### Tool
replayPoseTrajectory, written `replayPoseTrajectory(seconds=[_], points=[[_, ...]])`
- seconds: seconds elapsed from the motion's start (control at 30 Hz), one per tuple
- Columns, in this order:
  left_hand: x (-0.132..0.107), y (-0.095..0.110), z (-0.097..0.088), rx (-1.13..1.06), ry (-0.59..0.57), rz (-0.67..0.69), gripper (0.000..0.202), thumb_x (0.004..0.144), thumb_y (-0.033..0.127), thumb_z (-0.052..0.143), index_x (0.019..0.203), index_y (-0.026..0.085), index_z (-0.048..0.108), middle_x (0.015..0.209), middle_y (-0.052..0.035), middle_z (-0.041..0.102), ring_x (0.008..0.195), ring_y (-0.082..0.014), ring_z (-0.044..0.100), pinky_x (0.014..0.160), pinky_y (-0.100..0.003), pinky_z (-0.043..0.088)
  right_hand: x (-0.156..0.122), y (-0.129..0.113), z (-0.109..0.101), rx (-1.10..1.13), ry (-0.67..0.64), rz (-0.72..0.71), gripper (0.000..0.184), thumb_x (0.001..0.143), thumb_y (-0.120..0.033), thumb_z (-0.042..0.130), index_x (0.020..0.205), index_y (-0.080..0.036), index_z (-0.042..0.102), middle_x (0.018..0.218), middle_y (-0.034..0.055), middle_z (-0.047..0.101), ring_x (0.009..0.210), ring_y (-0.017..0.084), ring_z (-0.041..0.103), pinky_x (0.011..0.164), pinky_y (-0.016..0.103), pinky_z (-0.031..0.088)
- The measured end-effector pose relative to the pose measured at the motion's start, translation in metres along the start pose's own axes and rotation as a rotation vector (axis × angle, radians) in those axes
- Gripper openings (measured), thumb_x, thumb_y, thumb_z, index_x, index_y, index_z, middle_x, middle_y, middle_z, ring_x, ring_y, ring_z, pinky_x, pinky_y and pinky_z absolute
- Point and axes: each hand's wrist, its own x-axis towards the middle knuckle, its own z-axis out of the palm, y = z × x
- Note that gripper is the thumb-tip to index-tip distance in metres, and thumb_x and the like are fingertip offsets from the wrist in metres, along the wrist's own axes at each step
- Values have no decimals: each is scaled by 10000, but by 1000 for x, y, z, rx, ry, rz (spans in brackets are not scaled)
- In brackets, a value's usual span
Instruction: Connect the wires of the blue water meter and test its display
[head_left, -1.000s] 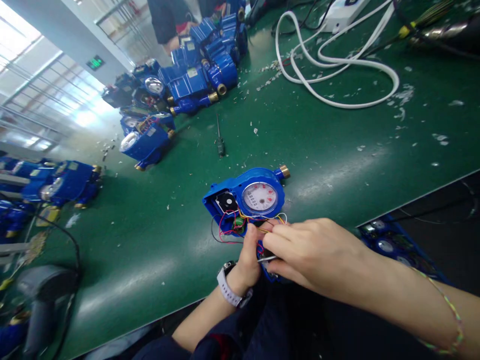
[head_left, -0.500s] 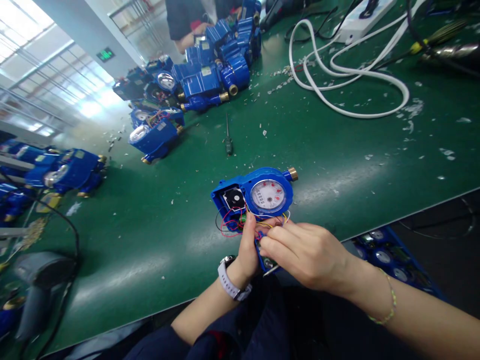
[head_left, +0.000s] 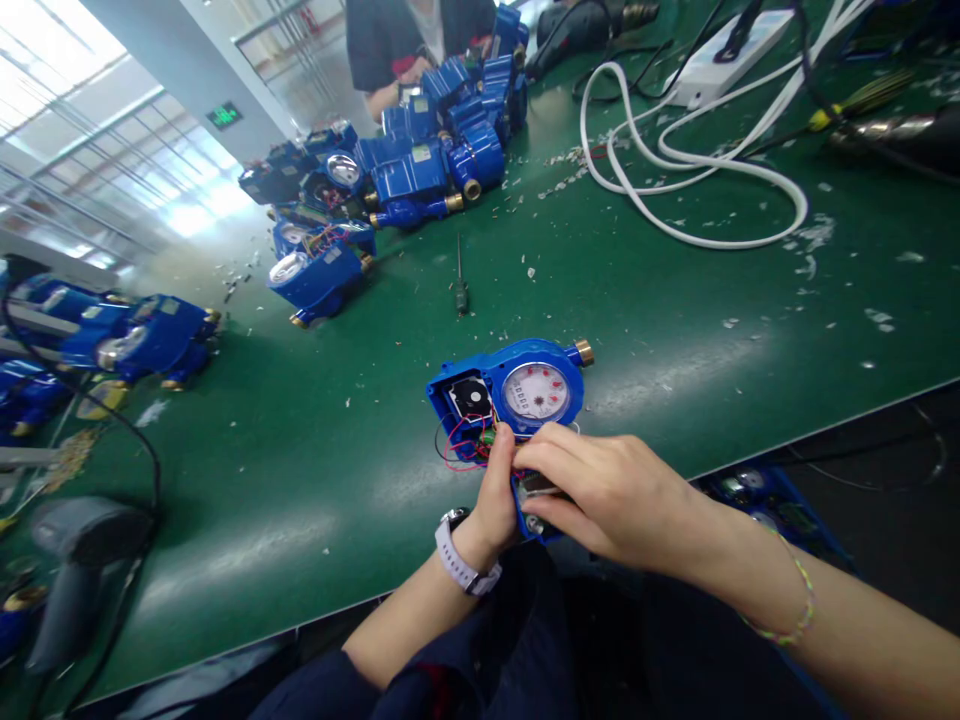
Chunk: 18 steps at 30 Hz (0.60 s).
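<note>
A blue water meter [head_left: 517, 388] with a white dial lies open near the front edge of the green table [head_left: 315, 450]. Red, yellow and black wires [head_left: 459, 446] spill from its open side. My left hand [head_left: 496, 495], with a white watch on the wrist, is closed around the meter's near end. My right hand [head_left: 611, 490] curls over the same spot, fingers pinched at the wires and a small blue part [head_left: 534, 500]. What the fingertips hold is hidden.
A heap of blue meters [head_left: 405, 160] sits far left of centre, more meters [head_left: 127, 345] at the left edge. A small screwdriver [head_left: 460, 280] lies beyond my meter. White cable [head_left: 697, 170] loops at the right. Another person [head_left: 409, 40] works at the far end.
My right hand has slid left and up over the meter's near end, covering the wires more. The view has shifted slightly; the meter stays in place.
</note>
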Motion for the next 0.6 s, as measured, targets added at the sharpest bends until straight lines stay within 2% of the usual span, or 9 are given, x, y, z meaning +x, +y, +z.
replayPoseTrajectory(seconds=[0.07, 0.17, 0.27, 0.37, 0.47, 0.53, 0.6], points=[[0, 0, 2, -30, 54, 9, 340, 951, 326, 487, 762, 159, 715, 769, -6, 735, 899, -149, 685, 943, -243, 494, 1, -2, 4, -46, 30, 13, 277, 861, -183, 671, 1121, -134, 586, 1040, 73, 636, 837, 209, 643, 592, 289, 505], [-1, 1, 3, -10, 72, -5, 357, 953, 377, 491, 818, 146, 728, 827, -30, 744, 978, -156, 677, 971, -227, 477, 0, -6, 13, -113, 100, 24, 188, 917, -168, 592, 1097, -117, 614, 1021, 85, 643, 849, 222, 640, 709, 336, 530], [-1, 0, 1, 9, -10, -47, 394, 911, 472, 544, 832, 136, 732, 857, -64, 747, 1078, -199, 656, 992, -251, 480, -1, -9, 21, -153, 169, 24, 232, 1011, -199, 427, 1068, -109, 633, 979, 93, 648, 851, 223, 635, 774, 360, 511], [1, -2, -2, -14, -104, -50, 442, 843, 557, 606, 820, 131, 722, 873, -77, 746, 1095, -230, 650, 992, -287, 494, -1, -10, 25, -146, 192, 36, 310, 1037, -207, 353, 1016, -121, 650, 926, 84, 645, 838, 211, 631, 755, 336, 487], [0, -2, -2, -34, -45, -13, 370, 848, 494, 626, 835, 134, 708, 875, -51, 745, 1065, -211, 660, 986, -290, 495, 0, -10, 23, -115, 161, 93, 272, 1027, -210, 399, 968, -148, 657, 884, 61, 636, 791, 195, 628, 687, 304, 463], [-1, -1, 0, -41, 27, -9, 306, 888, 419, 591, 850, 138, 704, 870, -34, 747, 1043, -194, 667, 982, -285, 491, 1, -10, 20, -79, 121, 149, 215, 1008, -211, 455, 946, -170, 657, 882, 45, 631, 766, 186, 627, 632, 291, 442], [-1, 0, 3, -40, 49, -10, 305, 921, 386, 540, 869, 135, 706, 872, -34, 749, 1041, -192, 669, 984, -291, 487, 2, -11, 18, -27, 94, 187, 167, 992, -207, 492, 946, -184, 651, 899, 35, 632, 768, 174, 628, 608, 277, 429]])
